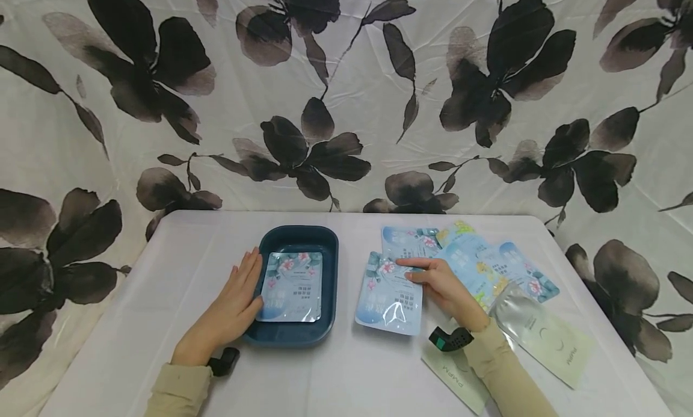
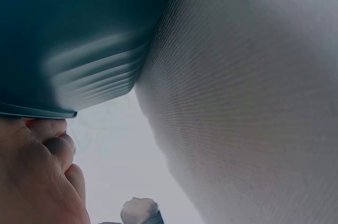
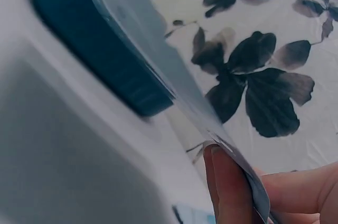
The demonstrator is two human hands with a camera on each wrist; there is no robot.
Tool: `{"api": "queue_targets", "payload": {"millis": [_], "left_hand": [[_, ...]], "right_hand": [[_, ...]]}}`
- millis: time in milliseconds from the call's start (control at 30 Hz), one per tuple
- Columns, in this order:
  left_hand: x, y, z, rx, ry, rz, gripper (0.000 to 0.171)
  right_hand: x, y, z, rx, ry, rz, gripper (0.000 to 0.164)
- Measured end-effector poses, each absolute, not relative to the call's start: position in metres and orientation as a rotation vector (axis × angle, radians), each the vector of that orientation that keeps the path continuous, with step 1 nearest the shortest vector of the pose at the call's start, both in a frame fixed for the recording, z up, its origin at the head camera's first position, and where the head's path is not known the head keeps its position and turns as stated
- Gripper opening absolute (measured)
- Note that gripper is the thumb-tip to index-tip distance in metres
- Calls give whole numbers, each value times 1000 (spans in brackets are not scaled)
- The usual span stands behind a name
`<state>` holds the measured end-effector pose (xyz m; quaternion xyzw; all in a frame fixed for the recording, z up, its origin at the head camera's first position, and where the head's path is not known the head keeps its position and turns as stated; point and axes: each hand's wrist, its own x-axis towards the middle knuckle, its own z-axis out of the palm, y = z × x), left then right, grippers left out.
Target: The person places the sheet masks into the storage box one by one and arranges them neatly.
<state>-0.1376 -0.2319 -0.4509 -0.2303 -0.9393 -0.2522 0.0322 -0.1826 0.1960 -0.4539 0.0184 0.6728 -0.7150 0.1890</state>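
My right hand (image 1: 446, 287) pinches the edge of a light blue face mask packet (image 1: 387, 302) with pink flowers, between thumb and fingers. In the right wrist view the packet (image 3: 174, 81) shows edge-on, tilted, with the fingers on both sides of it. A dark blue tray (image 1: 289, 334) stands to the left, and another blue flowered mask packet (image 1: 292, 290) lies flat inside it. My left hand (image 1: 233, 305) rests with straight fingers along the tray's left rim. In the left wrist view that hand (image 2: 37, 174) touches the tray's side (image 2: 79, 39).
Several blue and yellow-patterned packets (image 1: 471, 254) lie overlapping at the right back. Nearer the front are a silver-and-green packet (image 1: 547, 339) and a pale green packet (image 1: 457, 375), partly under my right arm. A floral cloth (image 1: 346, 86) hangs behind the white table (image 1: 178, 272).
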Motion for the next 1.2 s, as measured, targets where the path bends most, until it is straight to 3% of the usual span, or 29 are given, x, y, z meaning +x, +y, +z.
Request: {"api": "queue_targets", "payload": {"millis": [433, 1200], "left_hand": [[-137, -232, -449, -724, -2882, -804, 72], [-137, -233, -455, -738, -2849, -784, 73]], "right_hand": [[-196, 159, -425, -55, 1727, -2095, 41], [-226, 48, -407, -222, 1823, -1943, 35]]}}
